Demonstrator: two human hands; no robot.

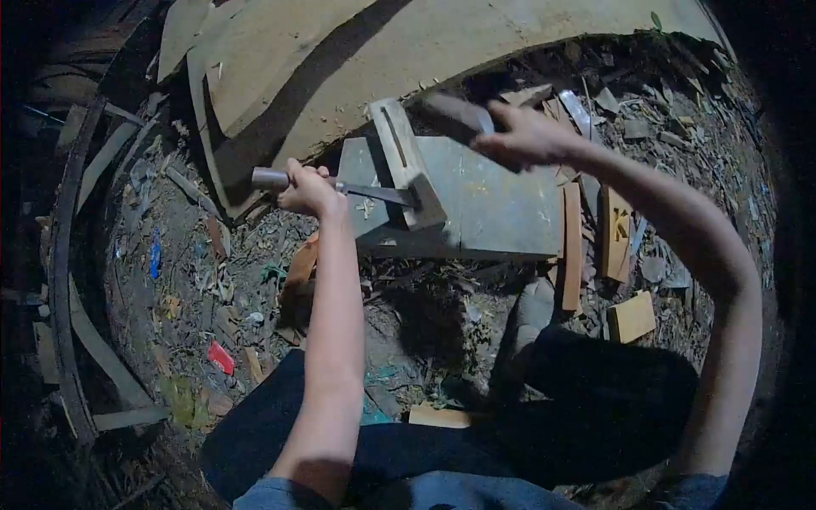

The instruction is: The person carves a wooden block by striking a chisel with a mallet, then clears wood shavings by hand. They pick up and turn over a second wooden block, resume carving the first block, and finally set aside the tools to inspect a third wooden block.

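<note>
My left hand [310, 191] is closed round the handle of a chisel [380, 193]. The handle's end sticks out to the left, and the blade points right, with its tip at the lower part of a pale wooden block [411, 174]. A long narrow slot runs along the block's upper part, and a dark recess shows near the blade tip. The block lies tilted on a grey workbench board [501, 208]. Raised to the right above the board, my right hand [531, 140] grips a club-like piece of wood [459, 116], blurred by motion.
Large curved wooden sheets [357, 76] lie beyond the board. Wood chips and scraps cover the ground, among them an orange-brown strip [572, 246], a carved piece [616, 234] and a yellowish block [632, 317]. A curved frame [64, 280] stands at left.
</note>
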